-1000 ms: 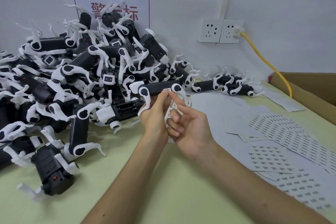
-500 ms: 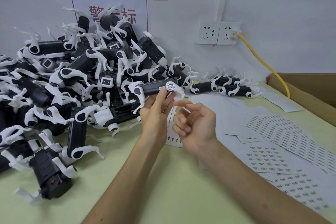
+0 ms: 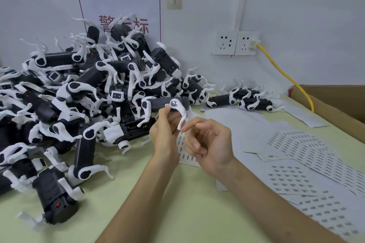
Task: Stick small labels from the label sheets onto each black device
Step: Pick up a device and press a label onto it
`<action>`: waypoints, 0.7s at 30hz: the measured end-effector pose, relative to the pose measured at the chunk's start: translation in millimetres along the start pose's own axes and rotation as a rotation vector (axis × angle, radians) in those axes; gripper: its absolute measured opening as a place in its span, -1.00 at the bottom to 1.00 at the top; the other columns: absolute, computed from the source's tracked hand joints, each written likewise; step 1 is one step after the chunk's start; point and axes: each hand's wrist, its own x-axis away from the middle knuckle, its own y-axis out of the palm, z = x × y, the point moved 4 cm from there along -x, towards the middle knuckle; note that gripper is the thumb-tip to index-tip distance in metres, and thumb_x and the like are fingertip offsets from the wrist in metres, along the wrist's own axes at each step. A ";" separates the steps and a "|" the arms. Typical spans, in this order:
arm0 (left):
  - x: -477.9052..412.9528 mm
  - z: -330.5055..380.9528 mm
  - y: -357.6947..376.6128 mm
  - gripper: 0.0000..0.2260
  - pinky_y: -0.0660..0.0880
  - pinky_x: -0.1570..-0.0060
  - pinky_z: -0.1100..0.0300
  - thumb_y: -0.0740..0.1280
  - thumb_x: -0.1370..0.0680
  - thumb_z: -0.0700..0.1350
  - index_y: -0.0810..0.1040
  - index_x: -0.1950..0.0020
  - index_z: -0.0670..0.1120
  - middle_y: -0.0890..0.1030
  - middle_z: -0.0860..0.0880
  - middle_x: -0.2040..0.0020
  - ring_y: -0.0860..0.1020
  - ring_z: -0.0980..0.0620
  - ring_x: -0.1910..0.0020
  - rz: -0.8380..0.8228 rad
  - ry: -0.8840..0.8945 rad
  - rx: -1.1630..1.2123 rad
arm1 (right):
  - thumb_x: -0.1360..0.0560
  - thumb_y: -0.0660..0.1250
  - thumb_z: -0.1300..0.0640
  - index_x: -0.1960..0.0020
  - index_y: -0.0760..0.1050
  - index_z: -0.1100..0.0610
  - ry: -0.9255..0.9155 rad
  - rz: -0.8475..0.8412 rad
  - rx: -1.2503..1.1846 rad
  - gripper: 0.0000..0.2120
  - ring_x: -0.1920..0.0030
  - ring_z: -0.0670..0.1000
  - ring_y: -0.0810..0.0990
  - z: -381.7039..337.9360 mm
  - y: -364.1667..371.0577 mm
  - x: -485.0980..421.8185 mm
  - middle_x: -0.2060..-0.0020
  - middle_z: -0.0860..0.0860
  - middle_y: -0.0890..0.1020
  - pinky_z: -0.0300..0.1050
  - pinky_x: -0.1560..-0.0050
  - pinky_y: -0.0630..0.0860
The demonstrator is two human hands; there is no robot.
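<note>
R grip (image 3: pixel 209 148) backed off, loosely curled; L grip (image 3: pixel 165 134) pinches black device (image 3: pixel 160 104); sign (image 3: pixel 122 6) 警…标

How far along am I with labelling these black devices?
Done: blank backing sheets suggest many labels are used; a few devices lie apart by the wall. In hand: your left hand holds one device, right hand beside it. Left: the big pile, labels not visible, and full label sheets.
</note>
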 end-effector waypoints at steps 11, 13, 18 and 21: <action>4.3 -4.1 6.3 -0.73 0.62 0.05 0.26 0.42 -0.61 -0.02 0.63 0.00 -0.25 0.74 -0.07 0.18 0.73 0.05 0.12 -0.071 0.080 -0.055 | -0.43 0.19 0.22 0.29 0.69 0.17 -0.273 0.615 0.158 -0.70 0.56 -0.05 0.14 -24.0 -40.1 -1.1 0.56 0.03 0.30 -0.21 0.50 0.08; 3.7 -3.8 6.8 -0.70 0.62 0.06 0.27 0.39 -0.63 0.03 0.63 0.02 -0.23 0.71 -0.03 0.22 0.72 0.08 0.14 -0.079 0.072 -0.089 | -0.49 0.19 0.26 0.25 0.71 0.12 -0.246 0.678 0.196 -0.67 0.51 -0.05 0.24 -24.8 -44.5 -1.7 0.48 0.03 0.40 -0.18 0.45 0.15; 7.5 -9.6 13.4 -0.62 0.62 0.03 0.23 0.35 -0.65 0.06 0.65 -0.09 -0.29 0.72 -0.15 0.07 0.72 -0.02 0.05 -0.183 0.025 -0.171 | -0.45 0.33 -0.03 -0.19 0.64 -0.05 -0.197 0.491 0.415 -0.67 -0.09 -0.21 0.60 -26.6 -40.8 -12.4 -0.13 -0.12 0.65 -0.25 -0.06 0.50; 12.4 -13.0 15.0 -0.68 0.62 0.00 0.23 0.37 -0.64 0.01 0.66 -0.14 -0.25 0.73 -0.16 0.02 0.73 -0.05 0.00 -0.244 0.006 -0.177 | -0.55 0.39 0.05 -0.14 0.66 0.01 -0.189 0.423 0.496 -0.81 -0.06 -0.20 0.63 -23.4 -39.0 -16.5 -0.06 -0.11 0.69 -0.34 -0.01 0.47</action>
